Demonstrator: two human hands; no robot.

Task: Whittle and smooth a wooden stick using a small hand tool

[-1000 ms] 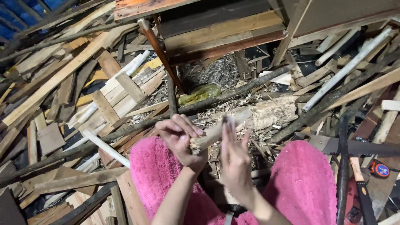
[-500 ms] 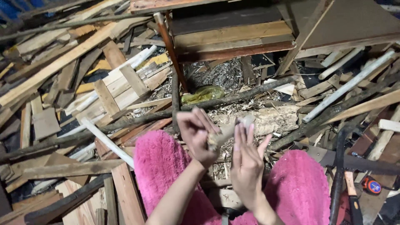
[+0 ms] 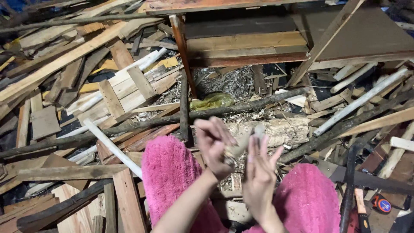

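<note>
The left hand (image 3: 214, 146) is clamped around the lower end of a short pale wooden stick (image 3: 243, 142), held in the air above the pink fleecy knees (image 3: 172, 172). The right hand (image 3: 260, 172) stands open just beside it, its fingers (image 3: 264, 149) spread and seemingly brushing the stick's upper part. The stick looks light, stiff and rough, probably splintery, so it is best gripped near the thicker lower end. Behind it a crumbling pale log (image 3: 280, 129) lies amid shavings on the scrap-wood heap (image 3: 64, 86).
</note>
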